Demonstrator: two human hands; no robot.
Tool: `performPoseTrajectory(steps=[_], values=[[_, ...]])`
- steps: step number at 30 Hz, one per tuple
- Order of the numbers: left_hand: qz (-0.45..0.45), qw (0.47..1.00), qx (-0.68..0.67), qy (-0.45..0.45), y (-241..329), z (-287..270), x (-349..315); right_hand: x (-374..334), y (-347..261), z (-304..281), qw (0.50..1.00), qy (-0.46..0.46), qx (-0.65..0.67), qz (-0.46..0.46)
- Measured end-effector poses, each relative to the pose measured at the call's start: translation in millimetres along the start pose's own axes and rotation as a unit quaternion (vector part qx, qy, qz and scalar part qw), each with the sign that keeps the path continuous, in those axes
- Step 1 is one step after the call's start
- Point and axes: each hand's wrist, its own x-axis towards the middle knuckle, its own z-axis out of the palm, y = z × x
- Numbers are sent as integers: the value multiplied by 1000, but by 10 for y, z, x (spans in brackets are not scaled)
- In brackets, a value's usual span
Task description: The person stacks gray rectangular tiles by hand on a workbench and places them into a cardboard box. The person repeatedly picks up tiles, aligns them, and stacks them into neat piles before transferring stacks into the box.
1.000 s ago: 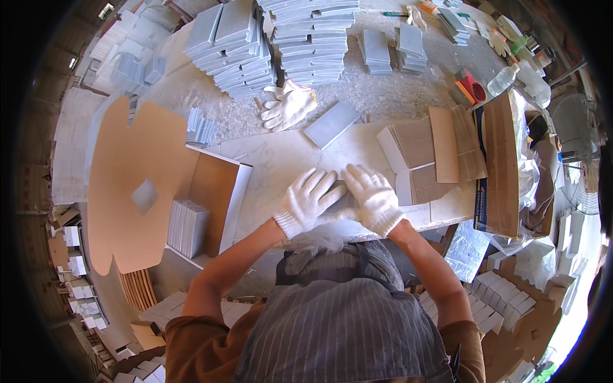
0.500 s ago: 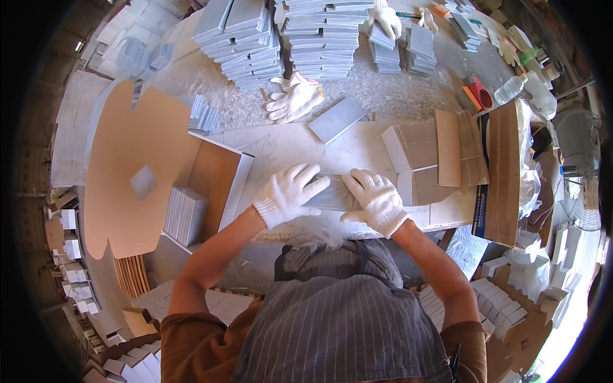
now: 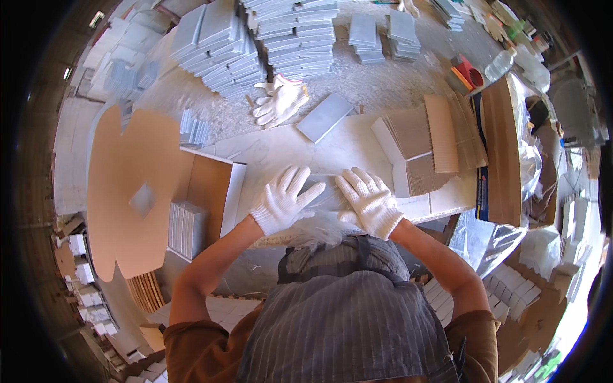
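Grey tile [image 3: 324, 193] lies flat on the desk [image 3: 268, 150], near edge, between both gloved hands. Since a moment ago hands have spread apart. Left hand [image 3: 284, 201] and right hand [image 3: 368, 201] press open-palmed on its ends, fingers splayed, gripping nothing. Spare gloves [image 3: 279, 102] far; open carton [image 3: 204, 204] left.
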Motion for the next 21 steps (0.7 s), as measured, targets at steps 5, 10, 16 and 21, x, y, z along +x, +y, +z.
performPoseTrajectory(steps=[5, 10, 16, 21], values=[[-59, 988, -129, -58, -57, -167, -40, -5, 3, 232, 966, 5, 174, 189], [-280, 815, -503, 65, -255, 23, -313, -75, 19, 399, 802, -40, 461, 378], [-321, 757, -570, -16, -254, 568, -167, -109, 193, 662, 819, -99, 430, 366], [-370, 729, -574, -43, -132, 195, -31, -99, 186, 720, 790, -39, 501, 352]])
